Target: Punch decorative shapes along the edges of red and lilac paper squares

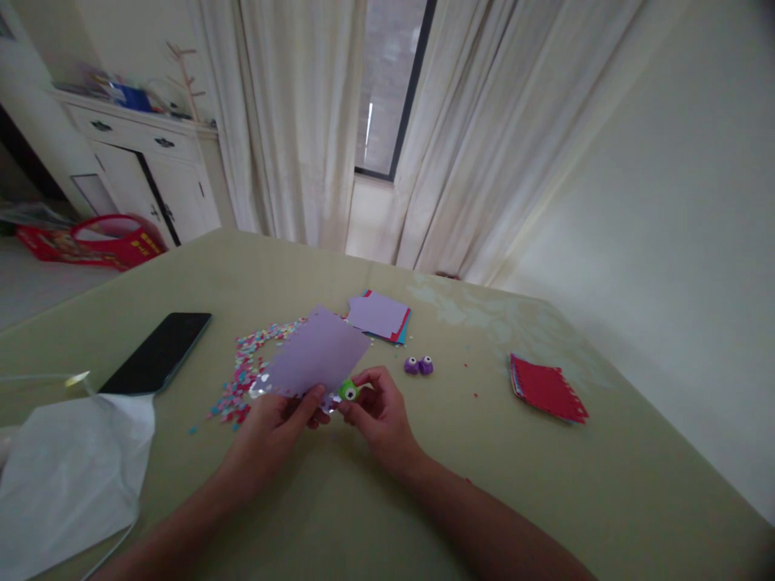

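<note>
My left hand [275, 428] pinches the near edge of a purple sheet of paper [320, 351] between thumb and fingers. Small holes run along part of the sheet's edge. In the fingers of my right hand [381, 415] is a small green hole punch [348, 391] with a round eye on it, set at the paper's lower right edge. Whether its jaws are pressed together is hidden. Beyond my right hand sits a purple punch [418, 365] with two eyes. Behind the held sheet, cut-out paper bits [239, 375] lie scattered over the table [460, 500].
A stack of coloured paper squares [380, 313], purple on top, lies farther back. To the right is a red-topped stack [548, 389] with notched edges. A black phone [158, 353], a white sheet or bag [78, 476] and a thin cable [130, 528] occupy the left.
</note>
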Demonstrator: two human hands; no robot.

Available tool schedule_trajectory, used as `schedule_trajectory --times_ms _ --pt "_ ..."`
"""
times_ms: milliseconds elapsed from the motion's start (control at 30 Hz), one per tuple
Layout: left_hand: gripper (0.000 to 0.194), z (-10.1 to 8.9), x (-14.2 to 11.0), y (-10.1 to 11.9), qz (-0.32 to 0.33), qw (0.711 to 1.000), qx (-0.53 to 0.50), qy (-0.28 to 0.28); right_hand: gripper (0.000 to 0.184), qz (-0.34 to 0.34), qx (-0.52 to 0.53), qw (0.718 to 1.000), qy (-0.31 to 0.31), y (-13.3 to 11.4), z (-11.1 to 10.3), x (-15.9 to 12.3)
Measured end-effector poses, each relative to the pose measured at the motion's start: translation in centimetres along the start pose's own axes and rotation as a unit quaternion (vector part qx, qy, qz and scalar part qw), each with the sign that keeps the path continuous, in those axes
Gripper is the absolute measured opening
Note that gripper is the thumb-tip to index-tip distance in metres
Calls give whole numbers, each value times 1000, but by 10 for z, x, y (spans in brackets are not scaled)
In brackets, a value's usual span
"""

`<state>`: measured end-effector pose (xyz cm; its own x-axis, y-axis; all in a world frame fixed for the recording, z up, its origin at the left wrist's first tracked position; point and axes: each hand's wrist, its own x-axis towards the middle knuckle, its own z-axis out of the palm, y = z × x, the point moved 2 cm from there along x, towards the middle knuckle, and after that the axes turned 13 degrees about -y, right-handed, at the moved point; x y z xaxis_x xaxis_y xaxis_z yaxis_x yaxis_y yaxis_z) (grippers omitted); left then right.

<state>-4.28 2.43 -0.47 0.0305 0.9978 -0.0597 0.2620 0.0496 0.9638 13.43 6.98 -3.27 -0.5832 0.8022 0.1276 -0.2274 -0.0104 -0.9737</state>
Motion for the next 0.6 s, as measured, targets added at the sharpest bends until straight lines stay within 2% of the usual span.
schedule_trajectory --times_ms 167,333,600 --pt "43 -1 0 1 10 1000 1 -3 41 -17 -38 999 6 0 0 0" --pt "45 0 1 -3 -6 1000 14 -15 41 -33 -30 999 23 -2 1 0" --pt "45 2 1 -6 -10 1000 -9 -16 38 -62 -58 996 7 -7 2 -4"
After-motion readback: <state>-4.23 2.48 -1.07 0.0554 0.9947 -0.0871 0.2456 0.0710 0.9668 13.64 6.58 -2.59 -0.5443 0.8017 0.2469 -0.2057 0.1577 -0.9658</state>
